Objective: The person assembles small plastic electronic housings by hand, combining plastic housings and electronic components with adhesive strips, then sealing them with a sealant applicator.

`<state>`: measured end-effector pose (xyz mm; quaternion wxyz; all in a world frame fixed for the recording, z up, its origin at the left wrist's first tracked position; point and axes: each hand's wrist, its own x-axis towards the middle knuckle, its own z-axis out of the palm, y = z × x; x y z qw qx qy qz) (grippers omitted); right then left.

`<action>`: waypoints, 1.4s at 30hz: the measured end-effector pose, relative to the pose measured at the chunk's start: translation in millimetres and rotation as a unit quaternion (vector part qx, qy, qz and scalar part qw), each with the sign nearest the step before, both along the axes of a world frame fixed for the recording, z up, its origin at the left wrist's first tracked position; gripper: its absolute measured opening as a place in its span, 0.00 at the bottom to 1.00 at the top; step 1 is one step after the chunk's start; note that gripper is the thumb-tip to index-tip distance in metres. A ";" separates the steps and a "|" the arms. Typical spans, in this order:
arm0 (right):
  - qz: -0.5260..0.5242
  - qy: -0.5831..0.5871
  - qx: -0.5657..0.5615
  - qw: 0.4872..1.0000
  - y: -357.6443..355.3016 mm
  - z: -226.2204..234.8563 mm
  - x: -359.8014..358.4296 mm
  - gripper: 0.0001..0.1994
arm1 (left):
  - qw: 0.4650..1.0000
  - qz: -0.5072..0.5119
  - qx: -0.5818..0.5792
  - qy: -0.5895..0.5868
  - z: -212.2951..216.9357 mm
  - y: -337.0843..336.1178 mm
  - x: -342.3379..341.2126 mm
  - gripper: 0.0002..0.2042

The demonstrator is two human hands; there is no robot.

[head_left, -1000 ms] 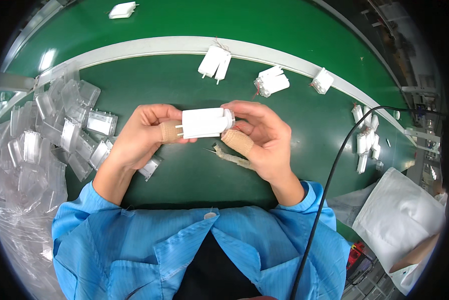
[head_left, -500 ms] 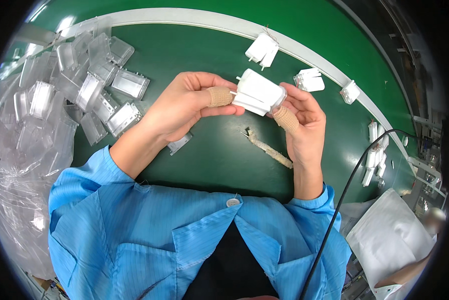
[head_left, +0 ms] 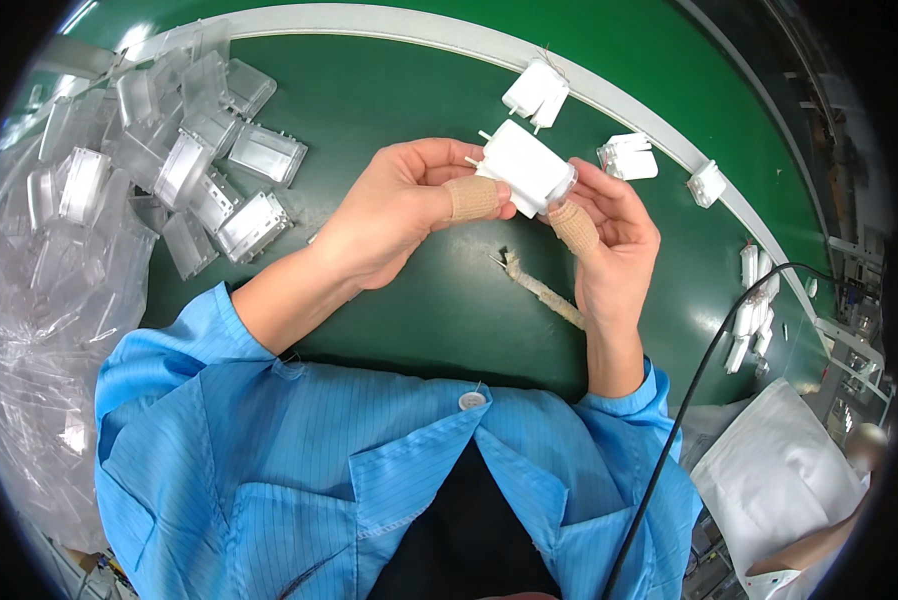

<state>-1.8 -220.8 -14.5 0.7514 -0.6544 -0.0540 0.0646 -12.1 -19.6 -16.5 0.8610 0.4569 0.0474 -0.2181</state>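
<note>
Between my two hands, above the green table [head_left: 419, 330], is a white plastic housing [head_left: 525, 165] with small pegs at its left end and a clear piece at its right end. My left hand [head_left: 409, 205] grips the left end, its taped thumb against the near side. The clear end sits in the fingers of my right hand [head_left: 609, 225], whose thumb is also taped. Below the housing lies a thin tool with a wrapped, pale handle [head_left: 544, 290], its far end partly hidden by my right wrist.
At left, clear plastic covers [head_left: 267, 155] are heaped beside and in a clear plastic bag [head_left: 49, 350]. Similar white housings [head_left: 537, 92] stand near the table's raised far edge. White cylindrical parts [head_left: 749, 310] lie at right, beside a black cable [head_left: 704, 365] crossing my right side.
The housing and both hands have shifted slightly up in the picture. My left thumb has slid right along the housing's near side; the small clear part under my left wrist is now mostly hidden.
</note>
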 end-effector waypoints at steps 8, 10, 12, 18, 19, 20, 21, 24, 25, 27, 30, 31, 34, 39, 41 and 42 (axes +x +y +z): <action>0.018 0.062 0.081 0.995 0.4 -0.1 2.5 0.20 | 1.000 0.015 -0.002 -0.008 -0.8 -1.3 -0.7 0.08; 0.012 0.061 0.078 0.995 0.7 -2.2 1.6 0.20 | 1.000 0.011 0.013 -0.009 -2.2 -0.7 -1.5 0.10; 0.016 0.050 0.071 0.996 0.9 -1.4 1.7 0.21 | 0.998 0.025 0.032 -0.042 -0.2 -2.4 -3.0 0.12; 0.049 0.070 0.110 0.990 -2.5 -2.5 5.1 0.20 | 0.991 0.047 0.088 -0.089 6.3 -4.3 -9.4 0.17; 0.059 0.083 0.123 0.987 -3.0 -3.3 6.1 0.20 | 0.991 0.046 0.090 -0.093 6.4 -4.4 -9.8 0.17; 0.062 0.082 0.122 0.987 -4.2 -4.8 6.5 0.20 | 0.990 0.049 0.089 -0.093 6.7 -4.8 -10.4 0.17; 0.072 0.089 0.128 0.985 -5.7 -6.8 6.9 0.20 | 0.987 0.051 0.101 -0.111 6.9 -5.3 -10.8 0.17; 0.090 0.098 0.138 0.981 -6.1 -9.7 7.6 0.20 | 0.977 0.077 0.121 -0.156 2.9 -8.5 -10.7 0.16; 0.096 0.101 0.145 0.980 -5.6 -10.1 7.6 0.20 | 0.969 0.099 0.130 -0.183 1.3 -8.8 -10.5 0.15; 0.100 0.104 0.143 0.979 -5.3 -11.6 7.4 0.20 | 0.967 0.087 0.146 -0.191 2.7 -7.6 -10.1 0.15; 0.106 0.097 0.144 0.979 -5.0 -12.3 6.8 0.20 | 0.961 0.076 0.170 -0.204 6.8 -5.5 -9.5 0.15; 0.109 0.086 0.148 0.979 -5.0 -12.3 6.6 0.20 | 0.959 0.077 0.178 -0.209 7.5 -5.2 -9.4 0.14; 0.107 0.082 0.142 0.981 -6.1 -13.3 7.0 0.20 | 0.955 0.082 0.192 -0.210 8.7 -4.0 -8.6 0.12; 0.083 0.097 0.167 0.978 -2.9 -6.0 6.0 0.19 | 0.963 0.078 0.192 -0.170 10.1 -3.1 -9.0 0.12; 0.071 0.097 0.175 0.977 -5.8 -6.7 7.5 0.18 | 0.968 0.068 0.188 -0.152 11.3 -0.8 -7.6 0.12; 0.084 0.104 0.205 0.970 -9.0 -8.4 8.9 0.19 | 0.976 0.051 0.179 -0.115 12.2 0.8 -6.1 0.12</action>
